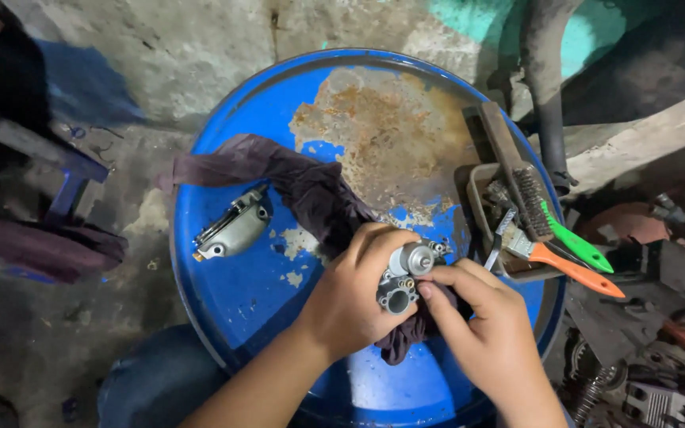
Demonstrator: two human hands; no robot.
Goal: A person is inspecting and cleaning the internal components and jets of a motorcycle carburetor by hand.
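On the right edge of the blue drum top (231, 301) sits one shallow brown tray (476, 208). In it lie three brushes: a wooden-handled wire brush (517, 178) laid lengthwise, a brush with a green handle (576, 242) and a brush with an orange handle (576, 272), both handles sticking out over the tray's right side. A thin bent metal piece (497, 238) leans at the tray's near end; what else lies under the brushes cannot be made out.

The person's left hand (350, 305) is closed around one small grey metal carburetor (404, 277), held just above the near right part of the drum top, with the fingers curled over its upper side. The right hand (485, 333) meets it from the right, thumb and forefinger pinched on the part's lower right side. A single dark purple rag (311, 194) runs from the far left of the drum top to the hands and hangs below the carburetor, bunched between the palms.

One separate grey metal cover (233, 227) lies alone near the left edge of the drum top, well apart from the hands. The drum's paint is rusted through in a large patch toward the far edge.
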